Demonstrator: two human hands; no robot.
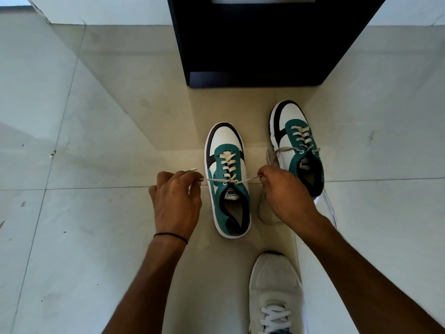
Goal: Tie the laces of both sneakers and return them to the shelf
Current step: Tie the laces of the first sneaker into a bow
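Two green, white and black sneakers stand on the tiled floor, toes pointing away from me. The left sneaker (227, 179) is in the middle; its cream laces (228, 181) are crossed in a first knot at the top eyelets and pulled sideways. My left hand (177, 197) pinches the left lace end, whose tip sticks out above the fingers. My right hand (285, 191) pinches the right lace end. The right sneaker (297, 145) stands further back on the right, its laces (279, 151) loose and trailing to the left.
A dark shelf unit (255, 44) stands straight ahead beyond the sneakers. My own white shoe (275, 292) is at the bottom, another partly hidden under my right hand. Pale floor tiles (72, 141) spread on both sides, and a white wall base runs along the top.
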